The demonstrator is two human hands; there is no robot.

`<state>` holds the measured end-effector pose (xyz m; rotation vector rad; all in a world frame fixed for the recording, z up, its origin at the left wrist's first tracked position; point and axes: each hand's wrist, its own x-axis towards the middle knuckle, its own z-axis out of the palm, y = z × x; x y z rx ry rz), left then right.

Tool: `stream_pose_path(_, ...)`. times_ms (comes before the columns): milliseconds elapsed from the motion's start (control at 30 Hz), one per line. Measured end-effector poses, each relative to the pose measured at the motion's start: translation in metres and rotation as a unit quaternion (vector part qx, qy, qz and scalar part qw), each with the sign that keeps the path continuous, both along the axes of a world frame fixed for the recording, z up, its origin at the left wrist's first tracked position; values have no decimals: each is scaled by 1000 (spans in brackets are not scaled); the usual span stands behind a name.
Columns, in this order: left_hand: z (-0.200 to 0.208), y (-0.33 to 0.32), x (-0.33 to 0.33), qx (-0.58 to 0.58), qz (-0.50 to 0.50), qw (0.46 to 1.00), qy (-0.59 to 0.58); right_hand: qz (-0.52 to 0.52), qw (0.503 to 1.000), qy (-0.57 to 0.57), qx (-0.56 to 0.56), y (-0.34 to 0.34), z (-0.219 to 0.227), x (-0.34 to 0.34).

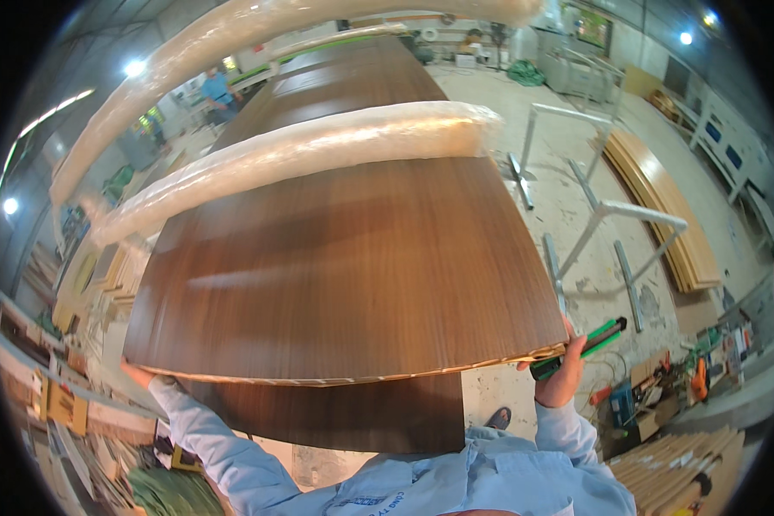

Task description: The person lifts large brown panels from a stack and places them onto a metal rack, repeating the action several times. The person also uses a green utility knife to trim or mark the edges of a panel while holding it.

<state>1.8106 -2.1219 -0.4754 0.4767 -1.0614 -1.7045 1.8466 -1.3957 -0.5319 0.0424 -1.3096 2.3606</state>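
A large brown wood-grain board [353, 267] stretches away in front of me, its near edge pale and rough. At its near left corner my left hand [138, 373] is closed on the edge, the fingers partly hidden by the board. My right hand [562, 377] grips the near right corner and also holds a green-and-black utility knife [604, 336], which points up and to the right. Beneath the near edge shows a second dark brown board [344, 417]. Across the upper board lies a long roll wrapped in clear plastic film [318, 155].
Another film-wrapped roll [232, 34] arches above the far end. White metal frames [611, 206] stand on the floor at right, beside a stack of light wooden boards [662, 215]. Tools and a blue box [623, 404] lie at lower right. A person in blue [218, 89] is far left.
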Motion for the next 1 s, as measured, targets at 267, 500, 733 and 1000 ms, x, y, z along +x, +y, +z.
stream_pose_path(267, 1, -5, -3, 51, -8, 998, 18, -36, 997, -9, 68, -9, 16, 4)
stream_pose_path(500, -1, -5, -3, 47, -2, 999, 8, -61, 997, -14, 45, -17, 20, 6)
stream_pose_path(733, -3, -16, -3, 44, 31, 998, 15, -73, 997, -17, 27, -19, 17, 5)
stream_pose_path(1000, -15, -39, -5, 36, 15, 999, 35, -97, 995, -24, 18, -23, 16, 3)
